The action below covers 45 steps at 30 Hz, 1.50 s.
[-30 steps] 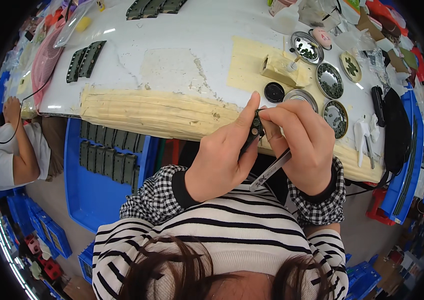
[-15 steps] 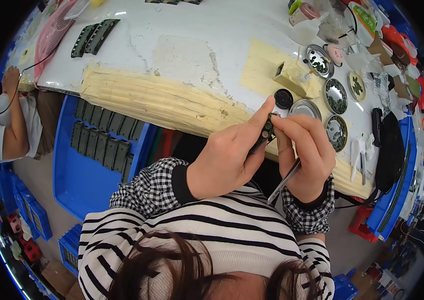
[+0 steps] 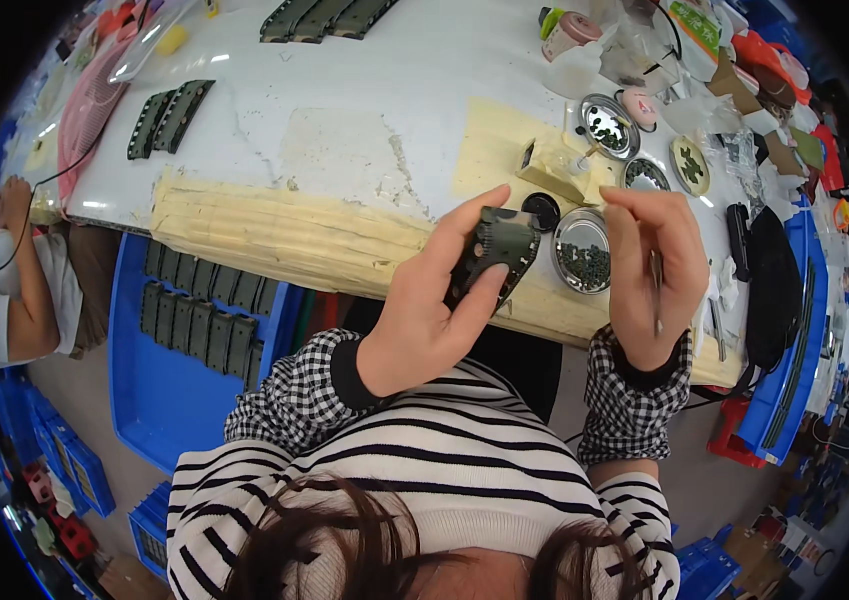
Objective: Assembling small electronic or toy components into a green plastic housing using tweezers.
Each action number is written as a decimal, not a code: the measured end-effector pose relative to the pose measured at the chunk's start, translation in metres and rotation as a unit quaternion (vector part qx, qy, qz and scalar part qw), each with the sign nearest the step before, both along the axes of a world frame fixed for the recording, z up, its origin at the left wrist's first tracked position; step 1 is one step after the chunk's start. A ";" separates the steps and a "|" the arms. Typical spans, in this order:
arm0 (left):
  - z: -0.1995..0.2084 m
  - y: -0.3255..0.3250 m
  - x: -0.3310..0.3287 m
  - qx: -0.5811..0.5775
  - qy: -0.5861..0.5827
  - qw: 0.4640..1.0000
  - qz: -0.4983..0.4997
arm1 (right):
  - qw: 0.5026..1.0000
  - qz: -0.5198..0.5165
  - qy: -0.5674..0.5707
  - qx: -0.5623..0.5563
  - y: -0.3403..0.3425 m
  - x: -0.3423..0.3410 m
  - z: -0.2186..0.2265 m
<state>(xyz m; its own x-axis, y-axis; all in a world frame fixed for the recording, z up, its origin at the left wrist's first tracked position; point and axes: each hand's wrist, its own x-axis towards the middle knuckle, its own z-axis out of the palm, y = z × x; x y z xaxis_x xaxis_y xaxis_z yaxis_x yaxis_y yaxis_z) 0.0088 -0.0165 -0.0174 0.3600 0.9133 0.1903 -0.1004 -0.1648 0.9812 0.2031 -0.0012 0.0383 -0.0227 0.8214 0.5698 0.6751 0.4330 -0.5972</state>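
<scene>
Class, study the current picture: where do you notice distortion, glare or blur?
In the head view, fisheye bending curves the yellow table edge and corners go black; there too, glare marks the white tabletop, and the right hand seems slightly softer than the left hand.

Left hand: here it is, the left hand up over the bench's near edge, closed in a firm grip, digits angled up and away from the body.
Left forearm: the left forearm slants in rightward, wrist lifted.
Right hand: the right hand hovers nearer the near right corner, fingers curled, tips leaning leftward.
Right forearm: the right forearm stands nearly straight.
Gap: hands apart!
</scene>
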 end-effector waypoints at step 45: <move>0.013 0.032 0.001 -0.332 -0.327 0.874 -0.139 | 0.995 -0.086 0.035 0.022 0.036 0.007 -0.015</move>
